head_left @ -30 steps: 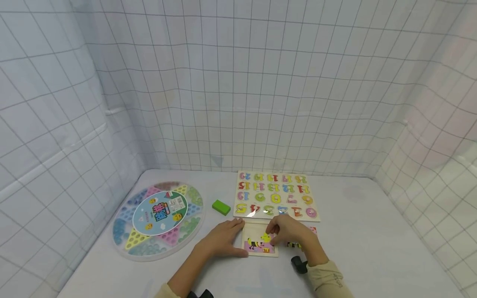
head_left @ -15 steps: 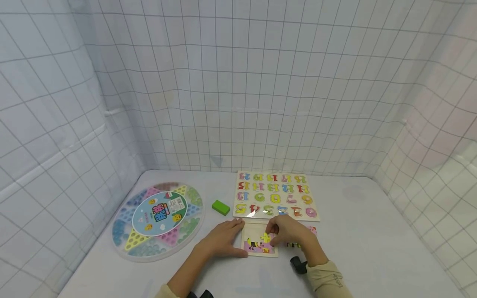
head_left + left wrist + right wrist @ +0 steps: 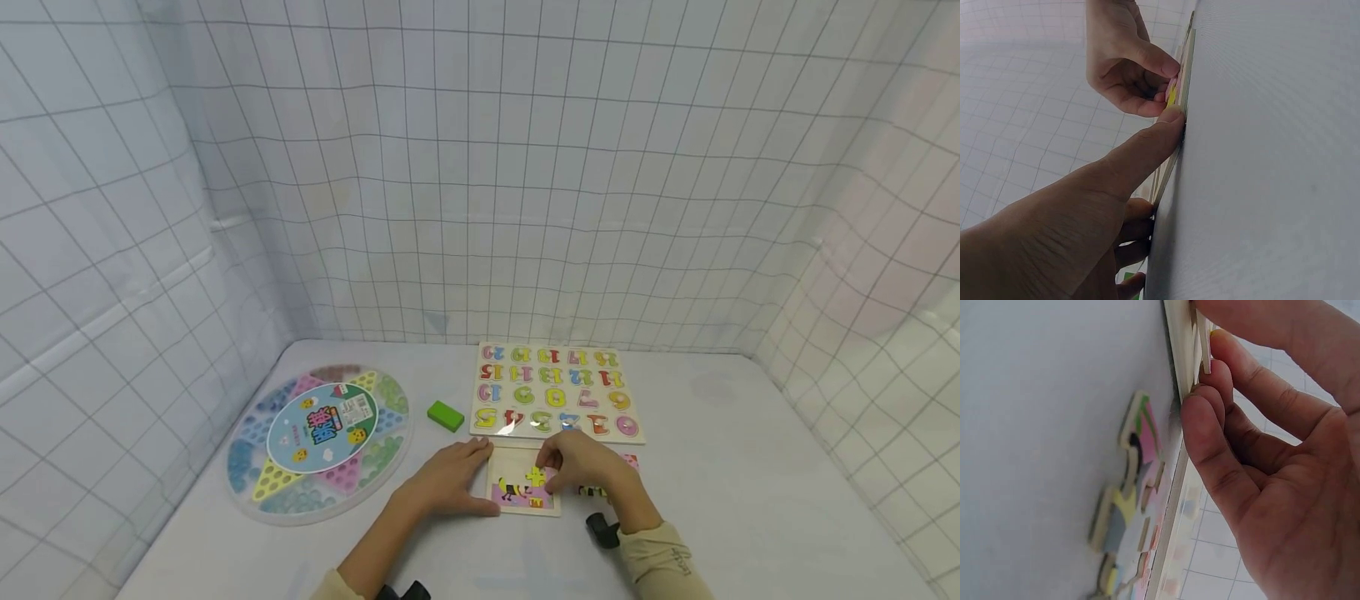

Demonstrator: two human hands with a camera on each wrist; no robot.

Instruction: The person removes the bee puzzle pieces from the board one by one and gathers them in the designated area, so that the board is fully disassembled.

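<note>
A small wooden puzzle tray (image 3: 504, 458) lies flat, with pink bee-picture pieces (image 3: 513, 493) along its near side and bare wood at its far left. My left hand (image 3: 447, 483) steadies the tray's left side, fingers at the far corner and thumb on the near edge. Over the tray's right part, my right hand (image 3: 581, 462) pinches a jigsaw piece (image 3: 1206, 347), seen edge-on and tilted in the right wrist view; the fingers hide most of it. Loose jigsaw pieces (image 3: 1124, 509) lie right of the tray, partly under the right hand in the head view.
A number puzzle board (image 3: 555, 400) lies just beyond the tray. Left of it is a green block (image 3: 446, 416). A round Chinese checkers set (image 3: 247, 433) with a blue label occupies the left of the white table (image 3: 735, 467). Grid-patterned cloth (image 3: 480, 208) hangs behind.
Both hands stay almost where they were. Near the right fingertips, the yellow-marked piece has shifted and turned slightly in the tray.
</note>
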